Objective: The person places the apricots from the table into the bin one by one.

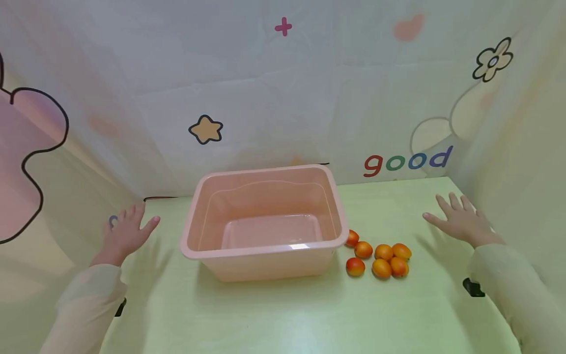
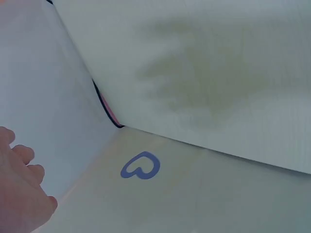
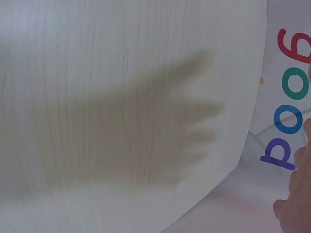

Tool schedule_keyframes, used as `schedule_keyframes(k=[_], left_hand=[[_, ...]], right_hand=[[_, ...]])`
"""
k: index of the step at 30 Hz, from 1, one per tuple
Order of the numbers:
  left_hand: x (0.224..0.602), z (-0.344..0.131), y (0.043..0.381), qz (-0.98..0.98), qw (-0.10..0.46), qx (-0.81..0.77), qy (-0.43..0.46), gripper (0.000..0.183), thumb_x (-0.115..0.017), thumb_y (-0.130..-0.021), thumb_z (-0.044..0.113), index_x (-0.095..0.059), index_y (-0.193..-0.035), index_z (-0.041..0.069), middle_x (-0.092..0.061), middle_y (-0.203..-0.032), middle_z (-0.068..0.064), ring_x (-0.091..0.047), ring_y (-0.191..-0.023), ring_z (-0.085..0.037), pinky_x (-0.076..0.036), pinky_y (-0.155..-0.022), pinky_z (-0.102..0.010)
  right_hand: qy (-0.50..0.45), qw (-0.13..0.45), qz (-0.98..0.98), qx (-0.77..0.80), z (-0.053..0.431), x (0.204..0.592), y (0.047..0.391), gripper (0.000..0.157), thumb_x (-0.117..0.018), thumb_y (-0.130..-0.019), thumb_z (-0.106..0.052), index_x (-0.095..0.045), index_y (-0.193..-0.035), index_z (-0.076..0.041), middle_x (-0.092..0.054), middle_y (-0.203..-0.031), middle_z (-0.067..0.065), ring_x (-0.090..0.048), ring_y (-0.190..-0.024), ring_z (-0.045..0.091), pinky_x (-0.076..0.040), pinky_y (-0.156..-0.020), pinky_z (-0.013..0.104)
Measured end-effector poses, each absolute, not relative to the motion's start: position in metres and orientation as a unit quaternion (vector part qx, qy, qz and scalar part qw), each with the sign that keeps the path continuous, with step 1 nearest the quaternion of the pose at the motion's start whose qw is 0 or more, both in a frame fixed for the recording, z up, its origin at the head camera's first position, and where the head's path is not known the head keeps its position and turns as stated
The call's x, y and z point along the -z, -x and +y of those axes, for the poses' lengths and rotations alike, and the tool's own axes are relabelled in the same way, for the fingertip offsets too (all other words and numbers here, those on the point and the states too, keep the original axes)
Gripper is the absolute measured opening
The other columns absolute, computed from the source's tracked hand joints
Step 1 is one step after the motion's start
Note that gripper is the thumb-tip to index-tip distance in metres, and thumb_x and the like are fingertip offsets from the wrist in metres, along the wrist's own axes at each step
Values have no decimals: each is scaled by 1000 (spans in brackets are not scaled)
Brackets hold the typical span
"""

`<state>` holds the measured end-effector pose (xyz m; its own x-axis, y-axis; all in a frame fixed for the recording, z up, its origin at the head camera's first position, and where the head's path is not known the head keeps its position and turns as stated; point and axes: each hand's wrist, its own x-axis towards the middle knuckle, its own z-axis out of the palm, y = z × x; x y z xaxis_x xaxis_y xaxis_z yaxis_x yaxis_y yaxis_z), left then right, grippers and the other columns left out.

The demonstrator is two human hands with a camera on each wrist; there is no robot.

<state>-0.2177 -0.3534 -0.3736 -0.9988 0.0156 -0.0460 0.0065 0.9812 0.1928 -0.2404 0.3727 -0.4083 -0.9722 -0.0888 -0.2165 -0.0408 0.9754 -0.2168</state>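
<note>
My left hand (image 1: 127, 235) hovers over the table's left edge with fingers spread, holding nothing. On the opposite side my right hand (image 1: 464, 221) is likewise spread in the air, to the right of a group of small orange-red fruits (image 1: 382, 268). Between the hands stands a pink plastic basin (image 1: 265, 254) with nothing inside it. The fruits lie close to its right side, several of them touching one another. In the left wrist view part of the left hand (image 2: 22, 189) shows at the lower left; the right wrist view catches the right hand's fingers (image 3: 299, 179) at its right edge.
A pale wood-grain table (image 1: 265, 314) carries the basin and fruits. Behind it hangs a white cloth (image 1: 274, 98) printed with a star, a flower and the word "good". Cloth also closes off the left and right sides. Both hands cast shadows on the tabletop.
</note>
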Motion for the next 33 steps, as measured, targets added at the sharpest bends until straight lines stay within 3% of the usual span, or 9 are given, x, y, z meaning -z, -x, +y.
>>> schedule_keyframes(k=[5, 10, 18, 26, 30, 33], left_hand=[[358, -351, 217, 996, 6, -91, -18, 80, -19, -89, 58, -7, -140, -2, -9, -142, -30, -10, -127, -49, -7, -88, -71], [346, -344, 215, 993, 7, -113, -31, 79, -20, -89, 57, -2, -141, 0, -2, -144, -28, -4, -130, -47, -2, -91, -71], [332, -319, 209, 987, 4, -137, -79, 76, -29, -91, 52, -6, -141, 0, -1, -146, -25, -1, -133, -42, -4, -94, -69], [336, -299, 210, 977, -9, -164, -132, 72, -40, -89, 47, -12, -142, 7, -1, -148, -19, -11, -133, -42, -7, -98, -66], [339, -288, 210, 973, -22, -166, -158, 70, -43, -89, 44, -17, -142, 7, -6, -148, -19, -18, -131, -43, -9, -99, -64], [342, -281, 210, 969, -35, -169, -178, 66, -45, -89, 40, -23, -140, 4, -13, -146, -21, -23, -129, -42, -12, -99, -63]], right_hand=[[42, 103, 989, 92, 375, 405, 239, 88, -25, -85, -65, -2, -141, -1, 6, -139, 36, 7, -124, 56, 1, -91, 72], [51, 100, 991, 76, 373, 400, 236, 89, -27, -84, -65, -4, -141, -1, 3, -139, 36, 3, -124, 55, -3, -91, 72], [85, 88, 990, 75, 362, 396, 230, 92, -39, -82, -63, -8, -141, 0, -3, -140, 36, -6, -124, 55, -7, -94, 69], [96, 107, 981, 132, 350, 401, 224, 98, -50, -74, -64, -9, -142, -6, -6, -141, 33, -15, -123, 54, -19, -88, 70], [103, 114, 975, 161, 344, 408, 224, 89, -57, -76, -53, -20, -139, -1, -18, -139, 33, -24, -121, 52, -23, -92, 66], [113, 118, 969, 183, 340, 415, 223, 78, -61, -78, -42, -30, -135, 2, -30, -134, 32, -37, -114, 49, -33, -90, 61]])
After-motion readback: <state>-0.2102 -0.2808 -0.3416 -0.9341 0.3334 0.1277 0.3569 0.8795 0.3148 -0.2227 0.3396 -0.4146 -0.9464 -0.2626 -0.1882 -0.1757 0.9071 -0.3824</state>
